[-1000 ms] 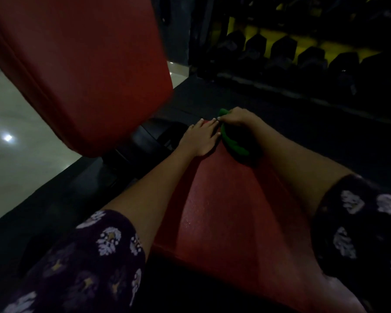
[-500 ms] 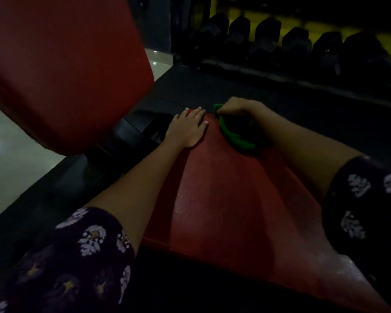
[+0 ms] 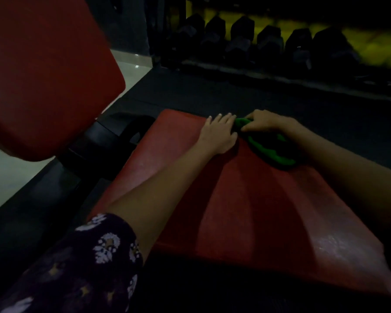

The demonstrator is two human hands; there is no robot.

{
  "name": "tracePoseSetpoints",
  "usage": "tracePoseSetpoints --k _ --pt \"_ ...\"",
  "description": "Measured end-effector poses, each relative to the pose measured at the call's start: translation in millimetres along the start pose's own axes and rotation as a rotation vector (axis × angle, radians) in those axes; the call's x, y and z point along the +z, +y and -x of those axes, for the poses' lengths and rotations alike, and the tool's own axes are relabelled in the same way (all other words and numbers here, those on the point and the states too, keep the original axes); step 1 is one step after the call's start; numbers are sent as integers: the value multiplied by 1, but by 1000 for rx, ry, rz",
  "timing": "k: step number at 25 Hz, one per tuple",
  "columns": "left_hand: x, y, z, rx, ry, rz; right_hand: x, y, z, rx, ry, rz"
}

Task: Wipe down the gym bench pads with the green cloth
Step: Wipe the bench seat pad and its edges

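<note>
Two red pads: seat pad, back pad. One green cloth, pinched by right hand. Left hand flat, fingers released, beside it.

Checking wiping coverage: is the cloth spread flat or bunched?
Bunched. The cloth lies in a crumpled strip on the seat pad, its end pinched by the right hand.

Scene is badly underexposed, colours muted. Brightest area is the pale floor left of the seat pad, with small glare spots. Faint sheen is seen on the pad's near right corner. Dumbbell rack behind the pad is motion-blurred. Edges are bowed by wide-angle distortion.
</note>
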State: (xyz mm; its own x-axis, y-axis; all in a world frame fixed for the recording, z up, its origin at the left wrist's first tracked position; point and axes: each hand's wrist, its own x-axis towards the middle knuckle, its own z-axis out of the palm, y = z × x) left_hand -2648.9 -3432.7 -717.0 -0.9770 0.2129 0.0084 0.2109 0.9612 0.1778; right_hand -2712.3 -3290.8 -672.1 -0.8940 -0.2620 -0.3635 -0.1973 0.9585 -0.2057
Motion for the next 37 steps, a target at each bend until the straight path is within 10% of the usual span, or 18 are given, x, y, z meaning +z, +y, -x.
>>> tracePoseSetpoints --k 15,25,30,37 --pt "0 34 -7 -150 -127 -126 -16 120 57 295 -119 12" --pt "38 131 12 0 -34 42 15 177 117 396 202 -168" --pt "38 134 13 -12 -26 39 76 132 177 333 536 267" --pt "29 140 33 -36 -25 102 57 140 141 281 549 145"
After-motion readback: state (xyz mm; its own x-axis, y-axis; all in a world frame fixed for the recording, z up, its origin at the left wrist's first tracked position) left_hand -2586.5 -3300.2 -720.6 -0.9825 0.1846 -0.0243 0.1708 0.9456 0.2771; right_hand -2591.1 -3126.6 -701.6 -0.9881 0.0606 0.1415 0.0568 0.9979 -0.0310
